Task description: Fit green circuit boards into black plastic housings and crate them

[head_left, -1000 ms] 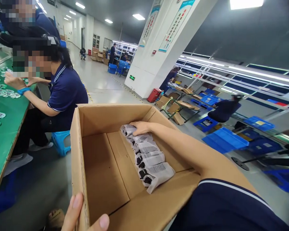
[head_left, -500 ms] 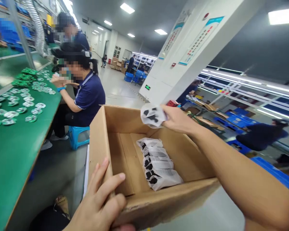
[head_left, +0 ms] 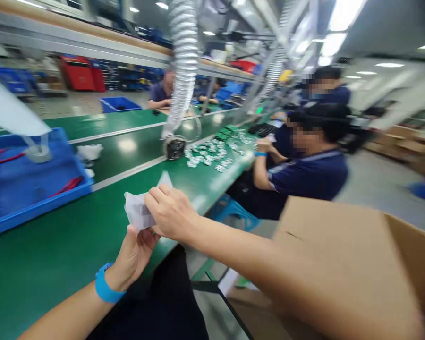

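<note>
Both left hand (head_left: pixel 135 259) and right hand (head_left: pixel 172 211) are grasping a white pouch (head_left: pixel 137 211) in their fingers, apparently adjusting it, the next move likely calling for steady support.

The little bag (head_left: pixel 137 211) is milky white with faint grey marks. The near wrist band (head_left: pixel 108 289) is bright blue. The table (head_left: pixel 56 278) is shiny green. The tray (head_left: pixel 78 191) is blue, and the thin things (head_left: pixel 70 185) in it are red. The bendy tube (head_left: pixel 184 52) is silver with rings all down it. The box (head_left: pixel 336 250) is plain brown. The co-worker's shirt (head_left: pixel 313 174) is dark blue, and the stool (head_left: pixel 239 212) is light blue.
</note>
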Motion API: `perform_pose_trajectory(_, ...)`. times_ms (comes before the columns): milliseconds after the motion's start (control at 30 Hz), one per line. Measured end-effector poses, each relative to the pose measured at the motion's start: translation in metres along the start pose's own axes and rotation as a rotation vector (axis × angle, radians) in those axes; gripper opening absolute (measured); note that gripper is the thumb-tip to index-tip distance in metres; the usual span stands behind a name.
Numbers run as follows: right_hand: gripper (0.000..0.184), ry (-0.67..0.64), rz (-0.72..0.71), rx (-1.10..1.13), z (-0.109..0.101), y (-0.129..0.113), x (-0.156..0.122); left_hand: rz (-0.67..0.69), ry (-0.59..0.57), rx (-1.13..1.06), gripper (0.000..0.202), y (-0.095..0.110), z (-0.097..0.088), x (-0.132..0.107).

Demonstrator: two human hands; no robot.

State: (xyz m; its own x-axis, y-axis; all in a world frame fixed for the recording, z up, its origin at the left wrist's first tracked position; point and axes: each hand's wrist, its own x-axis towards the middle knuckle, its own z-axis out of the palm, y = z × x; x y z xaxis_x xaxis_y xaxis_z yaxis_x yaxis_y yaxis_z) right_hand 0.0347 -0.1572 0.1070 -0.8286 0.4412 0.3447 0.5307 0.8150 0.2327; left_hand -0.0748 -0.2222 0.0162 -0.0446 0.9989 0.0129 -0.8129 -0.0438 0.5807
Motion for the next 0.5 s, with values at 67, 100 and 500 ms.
perform_pose_trajectory(67,0.035,-0.038,-0.014,0.187,0.036,-0.034,0.041,0.092,0.21,0.029,0.057,0.026,-0.045,-0.004)
perform_pose_trajectory(100,0.042,-0.065,-0.037,0.299,0.049,-0.049,0.057,0.113,0.291,0.038,0.053,0.039,-0.066,-0.006)
perform_pose_trajectory(500,0.022,-0.339,0.267,0.945,0.147,-0.073,0.126,-0.084,0.382,0.172,0.063,0.119,-0.191,-0.023)
